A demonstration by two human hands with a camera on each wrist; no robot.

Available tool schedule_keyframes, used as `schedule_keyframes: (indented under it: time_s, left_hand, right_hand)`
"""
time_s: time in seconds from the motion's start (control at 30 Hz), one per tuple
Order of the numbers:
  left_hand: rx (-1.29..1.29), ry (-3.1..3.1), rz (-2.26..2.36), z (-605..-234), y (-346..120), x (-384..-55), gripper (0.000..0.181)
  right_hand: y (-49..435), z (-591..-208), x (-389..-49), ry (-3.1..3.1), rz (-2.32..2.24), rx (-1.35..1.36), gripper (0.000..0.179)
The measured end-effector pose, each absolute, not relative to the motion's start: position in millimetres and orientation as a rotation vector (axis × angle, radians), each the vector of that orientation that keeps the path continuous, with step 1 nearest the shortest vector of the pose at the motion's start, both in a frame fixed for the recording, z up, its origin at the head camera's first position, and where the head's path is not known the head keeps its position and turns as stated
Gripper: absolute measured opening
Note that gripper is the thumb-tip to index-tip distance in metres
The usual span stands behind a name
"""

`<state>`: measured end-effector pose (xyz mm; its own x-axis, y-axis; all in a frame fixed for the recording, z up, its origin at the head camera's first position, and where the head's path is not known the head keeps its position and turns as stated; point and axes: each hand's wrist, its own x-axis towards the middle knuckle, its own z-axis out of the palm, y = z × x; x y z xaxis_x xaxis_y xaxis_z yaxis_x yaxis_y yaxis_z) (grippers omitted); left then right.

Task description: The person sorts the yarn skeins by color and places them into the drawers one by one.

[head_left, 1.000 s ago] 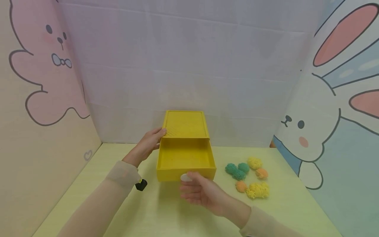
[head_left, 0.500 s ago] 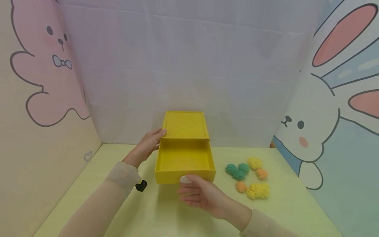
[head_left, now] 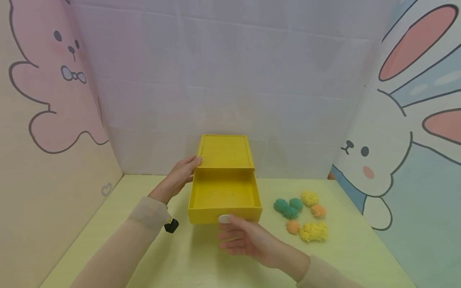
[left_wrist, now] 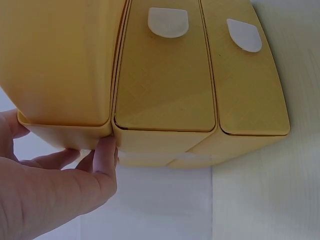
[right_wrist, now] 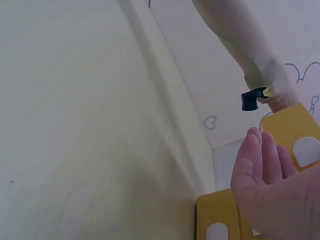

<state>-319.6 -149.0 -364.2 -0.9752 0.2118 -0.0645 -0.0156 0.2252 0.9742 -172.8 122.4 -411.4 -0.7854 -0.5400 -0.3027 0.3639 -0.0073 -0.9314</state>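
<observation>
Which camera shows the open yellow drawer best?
The head view, because it looks down inside the open yellow drawer. The left wrist view shows only part of its outside; the right wrist view shows part of its front with a white tab.

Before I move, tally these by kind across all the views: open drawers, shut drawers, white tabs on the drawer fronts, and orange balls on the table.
Open drawer: 1
Shut drawers: 2
White tabs, one per drawer: 3
Orange balls: 2
Total: 8
</observation>
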Motion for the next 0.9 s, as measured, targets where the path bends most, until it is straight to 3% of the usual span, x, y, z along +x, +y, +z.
schedule_keyframes:
  time_s: [0.43,0.67,0.9]
  left_hand:
    - [0.160,2.295,1.849,-364,-148,-320,0.069]
    - [0.170,2.297,1.846,-365,-148,-321,0.070]
    - [0.154,2.300,1.847,-364,-148,-319,0.071]
  right_hand:
    - [178,-428,-185,1.821,-1.580,-0.474,0.053]
    - [225,-416,-204,2.201,-1.241,-0.693,0.047]
    - [263,-400,-221,2.570,-0.866,-0.916,0.056]
